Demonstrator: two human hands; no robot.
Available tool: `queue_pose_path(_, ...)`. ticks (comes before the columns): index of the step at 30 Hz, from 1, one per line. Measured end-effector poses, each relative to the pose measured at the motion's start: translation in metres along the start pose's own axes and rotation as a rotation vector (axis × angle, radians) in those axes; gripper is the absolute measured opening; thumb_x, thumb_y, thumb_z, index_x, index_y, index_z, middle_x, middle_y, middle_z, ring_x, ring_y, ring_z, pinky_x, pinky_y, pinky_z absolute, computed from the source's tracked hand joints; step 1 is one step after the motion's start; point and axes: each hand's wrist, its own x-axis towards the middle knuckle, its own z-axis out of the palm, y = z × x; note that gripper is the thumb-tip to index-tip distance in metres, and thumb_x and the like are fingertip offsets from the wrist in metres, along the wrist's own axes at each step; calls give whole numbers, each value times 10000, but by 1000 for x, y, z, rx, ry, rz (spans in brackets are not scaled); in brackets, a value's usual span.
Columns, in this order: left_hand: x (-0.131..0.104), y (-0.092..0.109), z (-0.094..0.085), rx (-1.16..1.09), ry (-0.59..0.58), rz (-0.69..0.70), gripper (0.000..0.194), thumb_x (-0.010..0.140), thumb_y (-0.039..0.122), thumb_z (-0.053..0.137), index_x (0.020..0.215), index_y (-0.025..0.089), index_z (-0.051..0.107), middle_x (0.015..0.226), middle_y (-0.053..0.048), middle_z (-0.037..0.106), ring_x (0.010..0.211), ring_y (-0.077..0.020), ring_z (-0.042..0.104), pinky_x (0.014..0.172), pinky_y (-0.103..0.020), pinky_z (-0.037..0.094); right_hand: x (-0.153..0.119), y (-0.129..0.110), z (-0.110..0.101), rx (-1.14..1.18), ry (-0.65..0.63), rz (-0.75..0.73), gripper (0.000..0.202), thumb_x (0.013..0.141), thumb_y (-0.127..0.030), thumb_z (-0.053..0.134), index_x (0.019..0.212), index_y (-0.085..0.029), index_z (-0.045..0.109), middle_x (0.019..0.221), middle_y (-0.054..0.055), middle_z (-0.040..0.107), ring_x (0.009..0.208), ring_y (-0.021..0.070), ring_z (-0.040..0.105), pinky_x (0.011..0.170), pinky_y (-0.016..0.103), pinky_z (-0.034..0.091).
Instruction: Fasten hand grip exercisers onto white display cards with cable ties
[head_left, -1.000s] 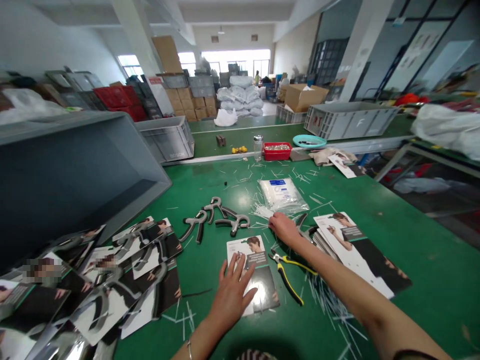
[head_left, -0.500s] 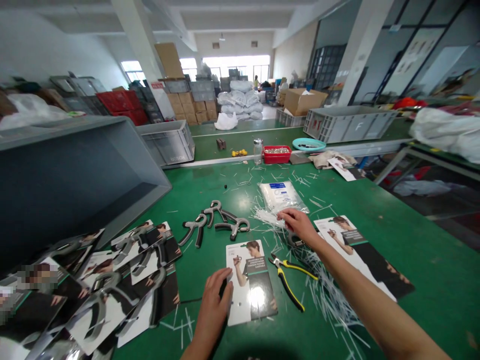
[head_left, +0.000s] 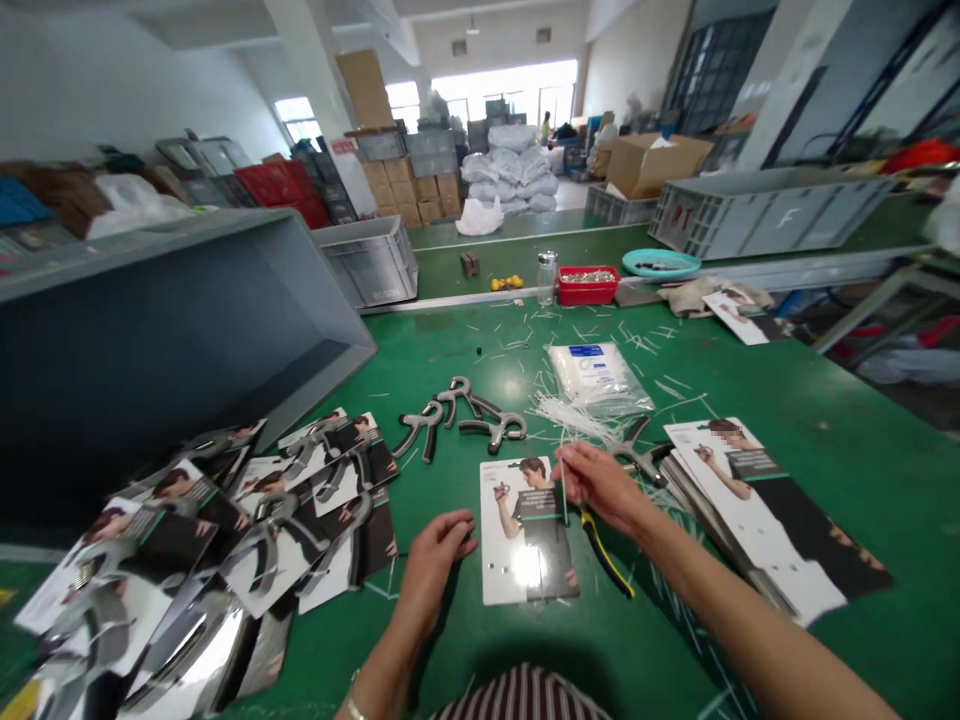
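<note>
My right hand [head_left: 604, 488] pinches a thin white cable tie [head_left: 565, 500], which stands nearly upright over the right edge of a printed backing card [head_left: 525, 560]. The card lies flat in front of me. Just left of it rests my left hand [head_left: 441, 548], fingers loosely bent and apart, with nothing seen in it. Partly under my right hand are yellow-and-black diagonal cutters [head_left: 606, 560]; their jaws are hidden. A grey hand gripper [head_left: 637, 455] lies beyond my right hand. Several more hand grippers [head_left: 495, 428] lie behind the card.
Loose cable ties [head_left: 574, 415] spread beside their plastic bag [head_left: 596, 372]. A stack of cards [head_left: 750, 510] lies at right. Carded hand grippers [head_left: 270, 540] pile up at left before a tilted grey bin [head_left: 330, 365]. A red tray [head_left: 589, 290] stands at the back.
My right hand has come back from the cable tie bundle towards the card with one tie. My left hand has moved off the card's edge. The view has shifted.
</note>
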Motion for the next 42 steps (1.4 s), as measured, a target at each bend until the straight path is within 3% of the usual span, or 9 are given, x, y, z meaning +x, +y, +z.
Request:
queue_pose_path(2, 1, 6, 9, -122, 18, -80, 340, 723, 299, 764, 996, 110, 690, 1113, -166, 688, 1075, -278, 649, 870, -393, 576, -12, 35, 20, 107, 55, 78, 327, 815, -487, 709, 857, -188, 583, 706, 25, 700, 455, 88, 548, 419, 201, 442)
queue_pose_path(5, 3, 7, 32, -207, -34, -145, 367, 726, 284, 773, 1028, 106, 666, 1040, -155, 702, 883, -225, 685, 743, -337, 581, -23, 68, 42, 195, 87, 26, 309, 829, -470, 705, 850, -193, 568, 727, 23, 702, 503, 100, 582, 471, 216, 483)
queue_pose_path(8, 6, -3, 57, -148, -186, -108, 452, 770, 405, 743, 1081, 90, 650, 916, -121, 720, 690, -176, 658, 630, -277, 527, -25, 72, 44, 271, 22, 7, 279, 821, -412, 735, 876, -192, 572, 811, 32, 715, 596, 110, 626, 548, 229, 523)
queue_pose_path(10, 10, -9, 64, -36, -181, -30, 495, 763, 441, 742, 1111, 103, 647, 917, -102, 728, 692, -181, 654, 615, -259, 495, -26, 66, 37, 282, -8, 28, 268, 809, -377, 755, 869, -185, 579, 881, 48, 723, 655, 113, 649, 595, 233, 541)
queue_pose_path(14, 22, 1, 49, 111, -52, 188, 452, 748, 396, 743, 1117, 152, 650, 1049, -85, 723, 852, -205, 665, 695, -250, 490, -29, 43, 22, 199, 123, -57, 235, 821, -364, 743, 863, -187, 593, 875, 29, 715, 650, 100, 649, 604, 218, 547)
queue_pose_path(19, 29, 26, 24, 100, -223, 45, 461, 752, 412, 712, 1121, 144, 647, 877, -58, 730, 600, -144, 617, 537, -220, 430, -26, 13, 33, -187, 259, -407, 157, 900, -365, 646, 920, -221, 587, 827, 14, 711, 692, 163, 698, 658, 300, 578)
queue_pose_path(24, 28, 24, 21, 108, -211, 55, 443, 760, 424, 708, 1099, 147, 640, 856, -48, 721, 589, -136, 612, 519, -210, 421, -24, 22, 45, -657, 227, -578, 92, 950, -309, 572, 987, -238, 619, 875, 21, 718, 763, 179, 717, 751, 323, 568)
queue_pose_path(35, 27, 25, 20, 107, -189, 65, 412, 774, 378, 695, 1103, 136, 640, 860, -46, 714, 583, -115, 579, 541, -204, 426, -25, 39, 47, -729, 261, -588, 106, 968, -327, 544, 1001, -247, 606, 860, 12, 721, 748, 180, 720, 730, 311, 575)
queue_pose_path(42, 36, 28, 17, 138, -193, 98, 464, 749, 423, 717, 1102, 134, 635, 903, -62, 716, 637, -144, 610, 546, -213, 432, -23, 47, 51, -643, 252, -531, 142, 968, -367, 541, 1021, -247, 594, 904, 29, 721, 789, 199, 725, 755, 341, 582)
